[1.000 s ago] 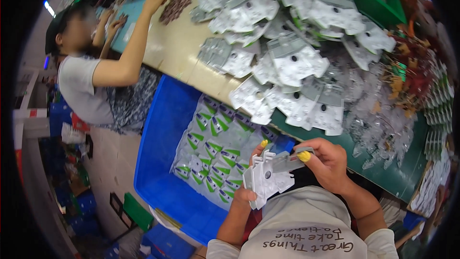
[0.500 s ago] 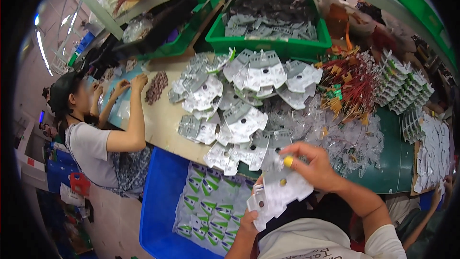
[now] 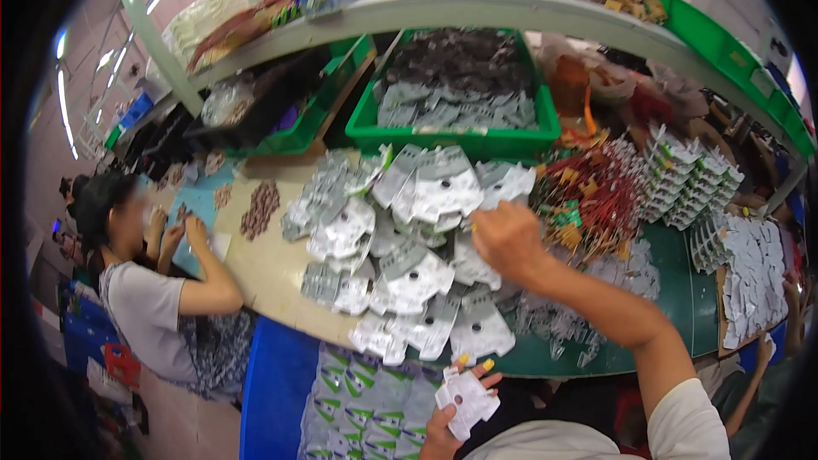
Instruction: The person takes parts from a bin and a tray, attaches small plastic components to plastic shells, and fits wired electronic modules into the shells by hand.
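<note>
The head view shows the left hand (image 3: 440, 434) grasping a flat white plastic shell with a notched edge and a dark round hole (image 3: 467, 404). Ahead of it, the right hand (image 3: 509, 240) reaches over a heap of white-and-grey plastic shells (image 3: 415, 277), fingers curled; whether it grips one, I cannot tell. Red wires with tan connectors (image 3: 609, 192) lie right of this hand, a green rectangular plastic tray (image 3: 460, 145) beyond it. Left of the left hand stands a deep blue plastic bin (image 3: 271, 388).

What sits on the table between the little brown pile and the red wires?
In the head view, a heap of white and grey plastic pieces lies between them, the right hand at its right edge.
</note>
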The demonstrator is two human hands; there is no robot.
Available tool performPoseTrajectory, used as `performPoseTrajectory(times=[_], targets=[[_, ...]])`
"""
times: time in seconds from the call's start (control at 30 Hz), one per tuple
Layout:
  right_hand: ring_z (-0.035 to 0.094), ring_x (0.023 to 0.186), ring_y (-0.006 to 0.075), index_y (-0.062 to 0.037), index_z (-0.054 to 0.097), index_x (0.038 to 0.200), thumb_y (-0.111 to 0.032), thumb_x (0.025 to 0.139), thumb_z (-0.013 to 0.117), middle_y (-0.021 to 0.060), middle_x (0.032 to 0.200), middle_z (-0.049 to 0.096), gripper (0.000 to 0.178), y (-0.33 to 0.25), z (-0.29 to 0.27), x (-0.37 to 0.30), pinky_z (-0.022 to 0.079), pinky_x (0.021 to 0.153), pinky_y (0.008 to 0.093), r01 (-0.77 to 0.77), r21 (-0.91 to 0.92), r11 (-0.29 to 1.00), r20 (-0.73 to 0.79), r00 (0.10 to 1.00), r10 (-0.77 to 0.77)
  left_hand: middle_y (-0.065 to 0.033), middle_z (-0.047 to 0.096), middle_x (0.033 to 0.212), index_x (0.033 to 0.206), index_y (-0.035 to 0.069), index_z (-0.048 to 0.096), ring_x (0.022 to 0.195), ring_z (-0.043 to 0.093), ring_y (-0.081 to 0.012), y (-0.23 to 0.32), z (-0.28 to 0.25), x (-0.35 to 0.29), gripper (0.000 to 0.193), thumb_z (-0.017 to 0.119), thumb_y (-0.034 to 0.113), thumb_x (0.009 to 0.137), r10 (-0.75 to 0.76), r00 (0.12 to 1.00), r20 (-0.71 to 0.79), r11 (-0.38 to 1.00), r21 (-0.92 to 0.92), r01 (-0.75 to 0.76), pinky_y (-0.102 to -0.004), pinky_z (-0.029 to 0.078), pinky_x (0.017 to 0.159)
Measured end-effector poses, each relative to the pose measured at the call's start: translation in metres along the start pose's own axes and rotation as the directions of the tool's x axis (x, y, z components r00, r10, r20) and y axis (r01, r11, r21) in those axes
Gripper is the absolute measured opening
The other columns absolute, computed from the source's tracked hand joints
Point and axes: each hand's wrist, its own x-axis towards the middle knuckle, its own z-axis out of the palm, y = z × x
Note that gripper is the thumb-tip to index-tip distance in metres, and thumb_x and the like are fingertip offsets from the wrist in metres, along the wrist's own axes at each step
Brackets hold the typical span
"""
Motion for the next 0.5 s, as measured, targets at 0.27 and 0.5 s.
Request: performPoseTrajectory(times=[0.27, 0.5], targets=[[0.059, 0.064, 0.0257, -0.0069, 0.06, 0.075, -0.013, 0.074, 0.064, 0.0078, 0.067, 0.055, 0.008, 0.038, -0.038, 0.04, 0.048, 0.057, 0.0385, 0.055, 0.293, 0.954, -0.022, 0.998, -0.051, -0.025, 0.041, 0.135, 0.142, 0.005, 0.026, 0.124, 0.045, -0.0443, 0.007, -0.041, 0.016, 0.093, 0.074, 0.03, 0.067, 0.092, 0.987, -0.129, 0.988, 0.135, -0.074, -0.0509, 0.04, 0.102], [0.067, 0.082, 0.0342, -0.0048, 0.067, 0.084, -0.015, 0.078, 0.064, 0.0157, 0.09, 0.068, 0.012, 0.172, 0.037, 0.162, 0.052, 0.067, 0.0459, -0.233, -0.259, 0.937, 0.177, 0.942, 0.284, -0.0236, 0.042, 0.134, 0.143, 0.006, 0.026, 0.125, 0.044, -0.0418, 0.018, -0.004, 0.057, 0.093, 0.075, 0.032, 0.068, 0.103, 0.994, -0.033, 0.959, 0.268, -0.091, -0.0501, 0.039, 0.102]])
